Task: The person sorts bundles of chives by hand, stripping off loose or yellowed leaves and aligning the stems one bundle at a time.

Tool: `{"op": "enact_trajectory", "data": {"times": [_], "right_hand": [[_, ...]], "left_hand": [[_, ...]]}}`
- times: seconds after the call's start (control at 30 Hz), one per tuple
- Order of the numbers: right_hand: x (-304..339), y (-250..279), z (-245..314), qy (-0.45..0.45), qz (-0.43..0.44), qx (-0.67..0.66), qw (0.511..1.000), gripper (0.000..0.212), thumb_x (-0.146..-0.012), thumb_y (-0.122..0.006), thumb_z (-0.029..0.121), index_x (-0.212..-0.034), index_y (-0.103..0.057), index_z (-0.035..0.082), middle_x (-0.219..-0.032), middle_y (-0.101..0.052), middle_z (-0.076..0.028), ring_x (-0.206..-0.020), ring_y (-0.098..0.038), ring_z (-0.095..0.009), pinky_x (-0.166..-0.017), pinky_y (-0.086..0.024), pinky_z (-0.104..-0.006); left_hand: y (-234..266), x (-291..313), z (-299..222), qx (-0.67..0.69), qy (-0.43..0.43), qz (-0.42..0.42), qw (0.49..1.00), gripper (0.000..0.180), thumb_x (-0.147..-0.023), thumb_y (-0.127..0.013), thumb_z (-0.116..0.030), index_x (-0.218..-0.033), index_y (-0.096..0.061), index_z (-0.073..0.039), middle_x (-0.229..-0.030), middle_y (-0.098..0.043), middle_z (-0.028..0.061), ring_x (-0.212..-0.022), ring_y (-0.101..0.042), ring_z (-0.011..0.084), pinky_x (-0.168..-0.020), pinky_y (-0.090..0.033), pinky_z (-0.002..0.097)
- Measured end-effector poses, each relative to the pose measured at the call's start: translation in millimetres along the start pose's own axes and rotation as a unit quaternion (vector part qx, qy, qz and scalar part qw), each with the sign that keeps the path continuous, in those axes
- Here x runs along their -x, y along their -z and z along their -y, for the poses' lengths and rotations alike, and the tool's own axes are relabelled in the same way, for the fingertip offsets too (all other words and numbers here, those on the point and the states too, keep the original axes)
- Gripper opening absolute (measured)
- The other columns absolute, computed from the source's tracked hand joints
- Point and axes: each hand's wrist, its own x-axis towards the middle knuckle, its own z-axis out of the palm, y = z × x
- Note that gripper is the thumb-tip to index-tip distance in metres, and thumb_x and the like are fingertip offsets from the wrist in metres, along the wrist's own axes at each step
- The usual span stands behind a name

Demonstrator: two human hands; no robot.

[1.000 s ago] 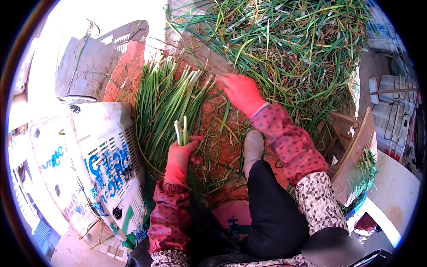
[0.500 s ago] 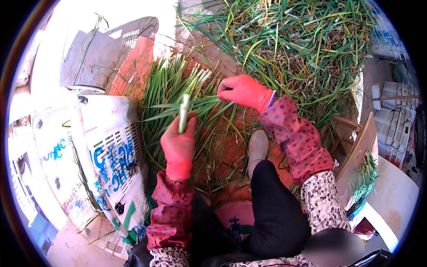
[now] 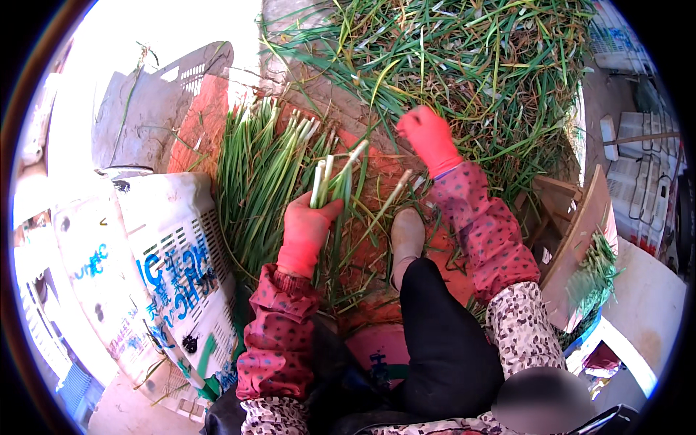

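My left hand [image 3: 307,230], in a red glove, is closed around a few green garlic stalks [image 3: 324,177]. Their pale cut ends point up and their leaves hang below the fist. My right hand [image 3: 426,136], gloved the same way, is raised at the near edge of a big heap of loose greens [image 3: 471,65]. Its fingers are curled in, and what they hold, if anything, is hidden. Beyond my left hand lies a bundle of trimmed stalks [image 3: 264,156], white ends facing away. A single stalk [image 3: 390,199] with a pale end slants between my left hand and my boot.
A white plastic crate [image 3: 174,246] with blue paint marks stands at the left. My boot [image 3: 407,235] rests on the reddish ground. To the right is a wooden board [image 3: 580,246] with cut greens [image 3: 596,279] beside it. White crates [image 3: 641,181] sit at the far right.
My right hand has moved away from the leaves beside my left hand, toward the heap. My left hand has shifted slightly right, and several pale stalk ends now show in it.
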Motion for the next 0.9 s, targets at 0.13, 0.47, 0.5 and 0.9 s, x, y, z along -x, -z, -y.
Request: {"op": "enact_trajectory", "data": {"times": [0.13,0.47,0.5,0.9], "right_hand": [[20,21,-9,0.015,0.028,0.031,0.999,0.037,-0.078,-0.067,0.033,-0.104,-0.062,0.007,-0.094,-0.066,-0.014,-0.088,-0.064,-0.030,-0.076,-0.050,-0.0373],[83,-40,36,-0.047,0.184,-0.309,0.932,0.031,-0.086,-0.066,0.030,-0.095,-0.065,0.001,-0.073,-0.065,-0.008,-0.064,-0.063,-0.017,-0.061,-0.050,-0.0341],[88,-40,38,-0.041,0.187,-0.304,0.933,0.030,-0.087,-0.066,0.031,-0.094,-0.065,0.001,-0.073,-0.065,-0.008,-0.062,-0.063,-0.018,-0.059,-0.049,-0.0346],[42,22,24,0.247,-0.081,0.149,0.954,0.016,-0.085,-0.060,0.024,-0.080,-0.058,0.009,-0.074,-0.063,-0.010,-0.069,-0.061,-0.033,-0.057,-0.048,-0.0421]], "left_hand": [[-1,6,-3,0.006,0.017,-0.039,0.999,0.013,-0.079,-0.069,-0.010,-0.088,-0.067,-0.001,-0.067,-0.061,-0.0001,-0.054,-0.051,0.0072,-0.049,-0.040,0.0235],[6,32,10,-0.093,-0.149,-0.202,0.963,0.024,-0.084,-0.066,-0.008,-0.106,-0.066,0.000,-0.093,-0.069,0.0086,-0.085,-0.062,0.0099,-0.078,-0.049,0.0255],[6,34,7,-0.088,-0.177,-0.178,0.964,0.026,-0.084,-0.066,-0.008,-0.109,-0.065,0.000,-0.094,-0.069,0.0088,-0.086,-0.062,0.0099,-0.079,-0.049,0.0254],[10,23,-16,0.089,0.106,0.100,0.985,0.017,-0.082,-0.066,-0.010,-0.096,-0.064,-0.001,-0.074,-0.063,0.0047,-0.058,-0.059,0.0136,-0.053,-0.048,0.0254]]}}
